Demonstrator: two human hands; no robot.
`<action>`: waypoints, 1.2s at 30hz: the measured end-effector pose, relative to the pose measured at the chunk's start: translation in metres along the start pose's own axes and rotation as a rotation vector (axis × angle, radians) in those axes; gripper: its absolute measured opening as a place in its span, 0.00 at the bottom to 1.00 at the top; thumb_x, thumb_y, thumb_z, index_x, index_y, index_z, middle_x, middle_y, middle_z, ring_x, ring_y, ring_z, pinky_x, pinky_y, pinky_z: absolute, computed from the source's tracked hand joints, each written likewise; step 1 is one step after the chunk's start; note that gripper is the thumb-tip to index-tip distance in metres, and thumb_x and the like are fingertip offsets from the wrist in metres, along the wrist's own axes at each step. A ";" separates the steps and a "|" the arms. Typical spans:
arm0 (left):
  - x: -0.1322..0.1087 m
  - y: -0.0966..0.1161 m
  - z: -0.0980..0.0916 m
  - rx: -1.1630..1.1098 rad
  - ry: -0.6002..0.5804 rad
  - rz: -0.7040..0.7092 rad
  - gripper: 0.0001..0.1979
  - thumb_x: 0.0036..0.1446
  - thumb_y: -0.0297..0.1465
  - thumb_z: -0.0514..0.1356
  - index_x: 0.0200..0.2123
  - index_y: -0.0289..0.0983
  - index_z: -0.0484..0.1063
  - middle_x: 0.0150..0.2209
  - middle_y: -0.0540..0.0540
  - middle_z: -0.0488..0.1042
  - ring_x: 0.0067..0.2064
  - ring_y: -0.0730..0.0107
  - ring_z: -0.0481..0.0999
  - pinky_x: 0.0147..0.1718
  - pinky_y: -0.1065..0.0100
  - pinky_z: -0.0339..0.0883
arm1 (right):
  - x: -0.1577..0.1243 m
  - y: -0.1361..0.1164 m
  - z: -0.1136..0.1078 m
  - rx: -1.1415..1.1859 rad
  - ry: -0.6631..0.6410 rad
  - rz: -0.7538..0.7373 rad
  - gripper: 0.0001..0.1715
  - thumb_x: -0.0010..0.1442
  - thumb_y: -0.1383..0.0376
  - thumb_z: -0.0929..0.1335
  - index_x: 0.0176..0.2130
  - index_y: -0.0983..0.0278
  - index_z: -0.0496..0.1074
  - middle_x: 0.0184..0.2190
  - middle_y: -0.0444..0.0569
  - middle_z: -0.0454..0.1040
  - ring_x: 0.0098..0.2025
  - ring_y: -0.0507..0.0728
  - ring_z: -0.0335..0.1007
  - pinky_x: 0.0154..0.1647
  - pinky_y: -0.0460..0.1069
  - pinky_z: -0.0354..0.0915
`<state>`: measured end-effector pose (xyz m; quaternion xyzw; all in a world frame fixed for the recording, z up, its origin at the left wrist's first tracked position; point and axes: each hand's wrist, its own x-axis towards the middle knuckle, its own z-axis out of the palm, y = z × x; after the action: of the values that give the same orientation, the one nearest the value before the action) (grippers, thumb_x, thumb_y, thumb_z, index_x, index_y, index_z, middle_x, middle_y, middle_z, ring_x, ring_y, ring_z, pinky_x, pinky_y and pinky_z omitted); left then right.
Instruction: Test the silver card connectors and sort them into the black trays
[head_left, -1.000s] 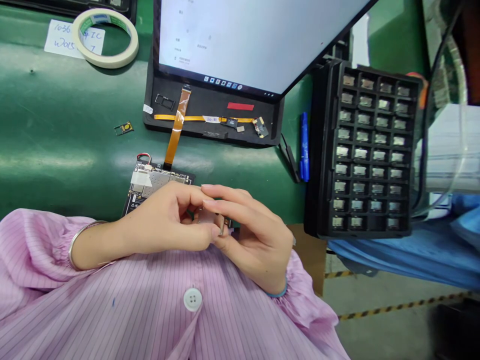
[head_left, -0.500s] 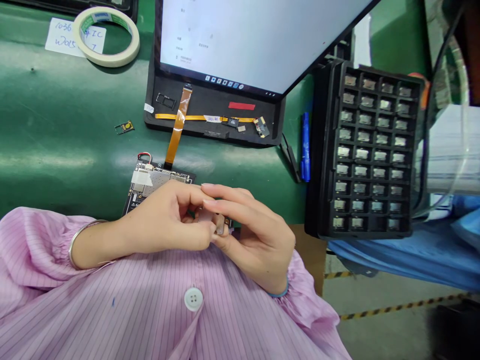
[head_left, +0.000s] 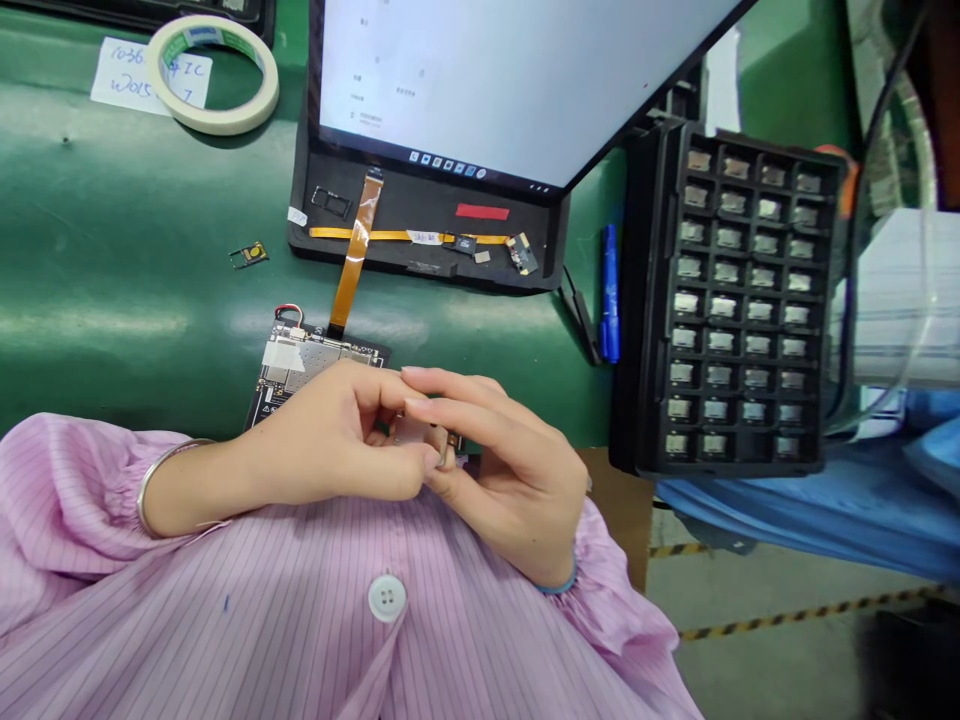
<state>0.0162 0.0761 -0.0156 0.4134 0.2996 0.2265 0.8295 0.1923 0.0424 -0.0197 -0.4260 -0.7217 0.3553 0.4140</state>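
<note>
My left hand [head_left: 345,430] and my right hand [head_left: 514,450] meet close to my body, fingertips touching, both closed. Pinched among the fingers is a small silvery metal piece [head_left: 411,431]; its exact kind is mostly hidden. Under my left hand lies a black circuit board [head_left: 319,358] with silver shields and a strip of whitish tape. The board's right end disappears below the hands. An orange flex cable [head_left: 355,255] runs from the board up to the device with the lit screen [head_left: 480,90].
A black tray [head_left: 739,455] of small metal parts in rows stands at the right, beside a blue marker [head_left: 610,295]. Left on the green mat are a SIM tray [head_left: 248,255] and a masking tape roll [head_left: 157,75]. Loose modules [head_left: 522,254] lie in the black holder [head_left: 427,283].
My left thumb has shifted slightly, and a little more of the silvery piece shows between the fingers. Both hands otherwise stay in place.
</note>
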 end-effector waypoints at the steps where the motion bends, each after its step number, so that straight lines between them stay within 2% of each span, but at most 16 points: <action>1: 0.000 0.000 0.000 -0.002 0.004 -0.004 0.03 0.48 0.24 0.60 0.27 0.35 0.73 0.28 0.51 0.71 0.29 0.74 0.66 0.27 0.72 0.61 | 0.000 0.000 0.000 -0.002 -0.001 0.001 0.16 0.63 0.65 0.70 0.51 0.54 0.75 0.51 0.50 0.78 0.48 0.60 0.77 0.46 0.58 0.72; 8: -0.002 0.000 0.000 -0.006 0.018 -0.036 0.04 0.47 0.23 0.59 0.26 0.36 0.73 0.27 0.52 0.68 0.28 0.75 0.63 0.27 0.71 0.59 | 0.000 0.001 0.000 0.010 -0.005 -0.014 0.16 0.63 0.66 0.70 0.51 0.57 0.75 0.51 0.51 0.78 0.49 0.60 0.77 0.46 0.57 0.71; 18: 0.001 0.000 0.000 -0.024 -0.011 0.002 0.04 0.49 0.22 0.59 0.26 0.35 0.72 0.26 0.52 0.69 0.28 0.76 0.65 0.28 0.72 0.60 | -0.002 0.003 -0.001 0.054 -0.004 -0.009 0.17 0.62 0.65 0.71 0.52 0.57 0.75 0.52 0.51 0.77 0.49 0.60 0.76 0.46 0.57 0.70; 36: -0.001 -0.003 0.000 -0.034 -0.004 -0.020 0.05 0.52 0.22 0.60 0.28 0.35 0.74 0.28 0.52 0.71 0.29 0.76 0.66 0.27 0.72 0.61 | -0.004 0.004 -0.001 0.072 -0.012 0.032 0.19 0.63 0.63 0.71 0.54 0.52 0.74 0.52 0.49 0.77 0.49 0.60 0.76 0.45 0.57 0.70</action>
<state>0.0162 0.0741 -0.0176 0.3967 0.2981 0.2226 0.8392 0.1956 0.0406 -0.0238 -0.4201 -0.7039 0.3904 0.4191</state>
